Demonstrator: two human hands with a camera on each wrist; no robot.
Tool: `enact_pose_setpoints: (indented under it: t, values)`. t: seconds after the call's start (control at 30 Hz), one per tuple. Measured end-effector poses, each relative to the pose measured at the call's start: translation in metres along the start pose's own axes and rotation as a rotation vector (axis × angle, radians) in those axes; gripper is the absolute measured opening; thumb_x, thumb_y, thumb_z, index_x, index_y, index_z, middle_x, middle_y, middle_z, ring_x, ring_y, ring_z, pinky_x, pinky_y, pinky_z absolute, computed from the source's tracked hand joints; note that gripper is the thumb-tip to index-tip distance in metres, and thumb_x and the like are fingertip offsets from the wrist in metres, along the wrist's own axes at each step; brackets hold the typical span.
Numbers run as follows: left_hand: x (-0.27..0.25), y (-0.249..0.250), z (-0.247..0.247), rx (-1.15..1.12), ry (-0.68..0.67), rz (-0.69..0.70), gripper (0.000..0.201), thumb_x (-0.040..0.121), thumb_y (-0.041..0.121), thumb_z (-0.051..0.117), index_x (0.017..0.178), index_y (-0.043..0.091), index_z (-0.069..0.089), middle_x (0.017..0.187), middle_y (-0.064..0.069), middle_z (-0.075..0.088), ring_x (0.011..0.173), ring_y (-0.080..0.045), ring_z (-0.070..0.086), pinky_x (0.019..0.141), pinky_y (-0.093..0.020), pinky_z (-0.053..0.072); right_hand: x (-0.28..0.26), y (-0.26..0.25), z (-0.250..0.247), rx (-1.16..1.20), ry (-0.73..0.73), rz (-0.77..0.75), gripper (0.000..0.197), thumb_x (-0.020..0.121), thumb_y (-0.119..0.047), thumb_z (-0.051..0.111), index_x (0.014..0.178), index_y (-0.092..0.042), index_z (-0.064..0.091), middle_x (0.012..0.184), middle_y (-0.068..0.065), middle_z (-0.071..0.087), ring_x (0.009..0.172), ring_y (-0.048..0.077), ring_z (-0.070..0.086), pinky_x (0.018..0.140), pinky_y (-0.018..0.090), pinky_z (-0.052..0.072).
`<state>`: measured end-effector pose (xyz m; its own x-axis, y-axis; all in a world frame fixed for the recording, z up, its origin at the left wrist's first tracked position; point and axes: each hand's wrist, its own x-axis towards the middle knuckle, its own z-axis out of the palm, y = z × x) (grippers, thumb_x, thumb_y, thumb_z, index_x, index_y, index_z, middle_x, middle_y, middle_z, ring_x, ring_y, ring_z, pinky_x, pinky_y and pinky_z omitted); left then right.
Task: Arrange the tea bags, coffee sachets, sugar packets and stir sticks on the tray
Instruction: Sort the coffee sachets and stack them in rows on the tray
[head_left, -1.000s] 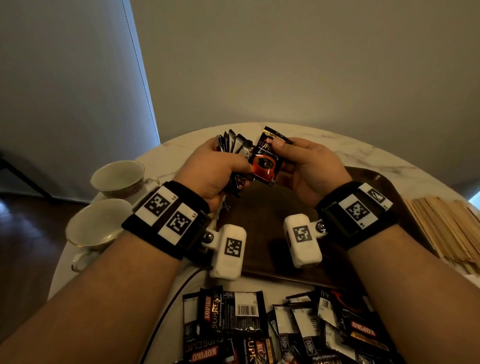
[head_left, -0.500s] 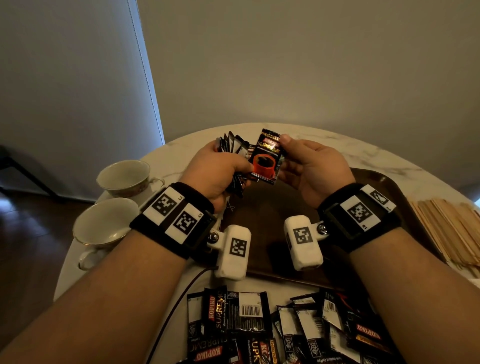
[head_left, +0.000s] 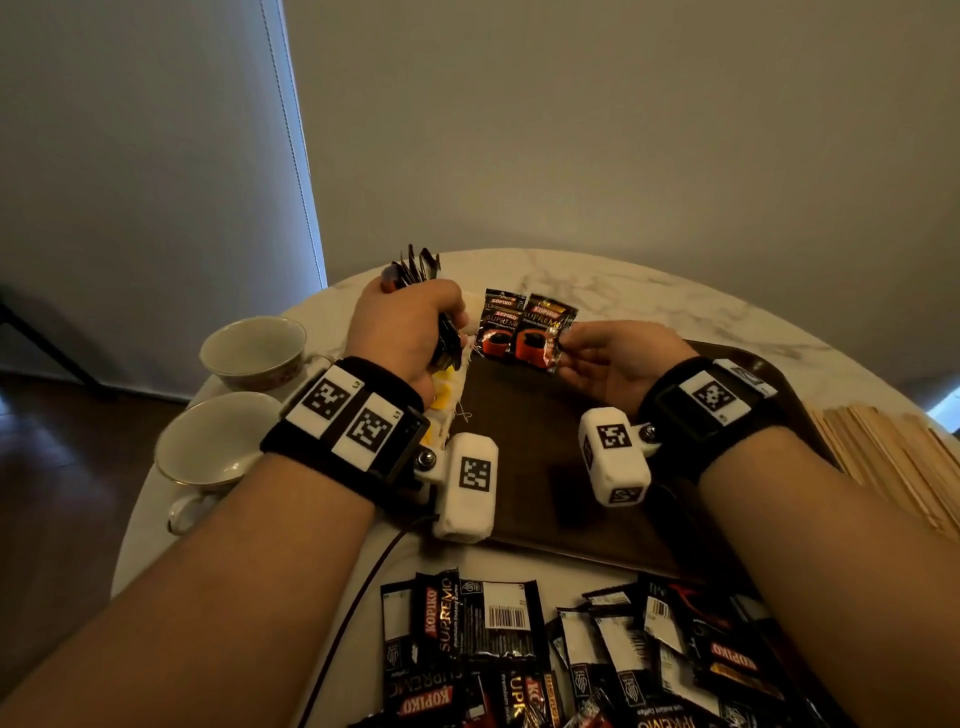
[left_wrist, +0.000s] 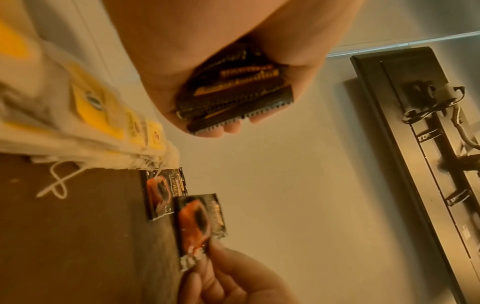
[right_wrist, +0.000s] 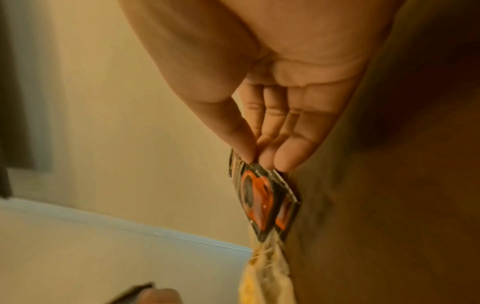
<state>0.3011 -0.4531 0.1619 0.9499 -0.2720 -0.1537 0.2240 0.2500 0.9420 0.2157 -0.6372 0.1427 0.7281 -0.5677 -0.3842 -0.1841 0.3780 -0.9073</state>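
Observation:
A dark brown tray lies on the round marble table. My left hand grips a bundle of black coffee sachets above the tray's left edge. Between thumb and fingertips my right hand pinches the corner of one coffee sachet, low over the tray's far edge. Another sachet lies just left of it on the tray. White tea bags with yellow tags line the tray's left side. Wooden stir sticks lie in a pile to the right.
Two white teacups stand at the table's left. A heap of loose coffee sachets covers the near edge of the table. A black cable runs from my left wrist camera.
My right hand has carried its sachet away from the left hand's bundle and down to the tray's far edge. The left hand moved a little left. One sachet now shows lying on the tray.

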Motion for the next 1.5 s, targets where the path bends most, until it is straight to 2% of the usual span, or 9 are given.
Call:
enact_pose_setpoints:
  t: [0.13, 0.3, 0.47, 0.63, 0.9, 1.1, 1.3, 1.4, 1.5]
  values:
    - [0.000, 0.000, 0.001, -0.018, 0.000, 0.009, 0.023, 0.082, -0.005, 0.065, 0.090, 0.013, 0.055, 0.078, -0.012, 0.064, 0.068, -0.024, 0.064, 0.062, -0.033, 0.053, 0.017, 0.001, 0.011, -0.222, 0.028, 0.048, 0.016, 0.086, 0.010, 0.069, 0.096, -0.002, 0.068, 0.068, 0.009, 0.071, 0.062, 0.018, 0.070, 0.056, 0.024, 0.058]
    - [0.003, 0.002, -0.002, -0.022, 0.009, 0.008, 0.021, 0.081, -0.002, 0.068, 0.093, 0.013, 0.057, 0.081, -0.011, 0.066, 0.074, -0.025, 0.065, 0.070, -0.038, 0.054, 0.031, -0.003, 0.029, -0.366, 0.049, 0.029, 0.007, 0.090, 0.009, 0.067, 0.085, 0.003, 0.067, 0.080, 0.015, 0.070, 0.066, 0.019, 0.069, 0.064, 0.026, 0.060]
    - [0.003, 0.003, -0.002, -0.037, -0.005, 0.005, 0.024, 0.082, -0.002, 0.068, 0.096, 0.015, 0.057, 0.079, -0.008, 0.066, 0.074, -0.023, 0.065, 0.073, -0.038, 0.056, 0.034, -0.007, 0.039, -0.476, 0.053, 0.045, 0.012, 0.090, 0.004, 0.069, 0.102, 0.008, 0.069, 0.084, 0.017, 0.071, 0.065, 0.020, 0.068, 0.052, 0.025, 0.057]
    - [0.002, 0.005, -0.002, -0.035, -0.006, 0.014, 0.023, 0.081, -0.002, 0.067, 0.094, 0.015, 0.058, 0.077, -0.007, 0.066, 0.074, -0.022, 0.066, 0.073, -0.039, 0.056, 0.034, -0.006, 0.044, -0.527, 0.066, 0.029, 0.013, 0.090, -0.005, 0.075, 0.101, 0.001, 0.070, 0.092, 0.016, 0.072, 0.070, 0.020, 0.068, 0.062, 0.028, 0.057]
    - [0.003, 0.004, -0.002, -0.031, -0.012, 0.019, 0.025, 0.082, -0.001, 0.069, 0.099, 0.015, 0.059, 0.084, -0.007, 0.067, 0.077, -0.021, 0.068, 0.079, -0.041, 0.060, 0.037, -0.010, 0.048, -0.585, 0.138, 0.003, 0.009, 0.096, -0.007, 0.064, 0.100, 0.000, 0.067, 0.077, 0.011, 0.065, 0.064, 0.019, 0.060, 0.059, 0.028, 0.051]
    - [0.004, 0.003, -0.003, -0.038, -0.019, -0.012, 0.025, 0.086, -0.001, 0.069, 0.101, 0.015, 0.059, 0.087, -0.008, 0.067, 0.073, -0.018, 0.068, 0.058, -0.029, 0.056, 0.039, -0.012, 0.048, -0.605, 0.094, -0.018, 0.016, 0.097, -0.003, 0.058, 0.108, -0.006, 0.070, 0.083, 0.011, 0.064, 0.071, 0.020, 0.058, 0.067, 0.030, 0.049]
    - [0.002, 0.003, -0.002, -0.082, -0.038, -0.063, 0.039, 0.084, 0.010, 0.082, 0.117, 0.013, 0.062, 0.104, -0.008, 0.071, 0.079, -0.017, 0.070, 0.052, -0.026, 0.055, 0.038, -0.007, 0.039, -0.487, 0.093, 0.018, 0.015, 0.099, -0.008, 0.061, 0.112, -0.003, 0.065, 0.077, 0.009, 0.065, 0.073, 0.021, 0.065, 0.069, 0.033, 0.057]
    - [-0.006, 0.004, 0.001, -0.098, -0.088, -0.123, 0.041, 0.085, 0.017, 0.083, 0.121, 0.009, 0.064, 0.090, -0.005, 0.068, 0.058, -0.012, 0.071, 0.048, -0.024, 0.053, 0.032, -0.008, 0.038, -0.460, 0.043, 0.035, 0.020, 0.100, -0.010, 0.060, 0.119, -0.004, 0.064, 0.097, 0.012, 0.072, 0.085, 0.024, 0.069, 0.074, 0.034, 0.058]
    - [-0.012, 0.005, 0.003, -0.111, -0.145, -0.196, 0.024, 0.092, 0.020, 0.076, 0.110, 0.010, 0.064, 0.078, -0.005, 0.064, 0.047, -0.013, 0.066, 0.047, -0.025, 0.052, 0.024, -0.011, 0.034, -0.397, 0.032, 0.024, 0.025, 0.101, -0.011, 0.059, 0.124, -0.004, 0.062, 0.104, 0.014, 0.075, 0.089, 0.025, 0.071, 0.074, 0.036, 0.059]
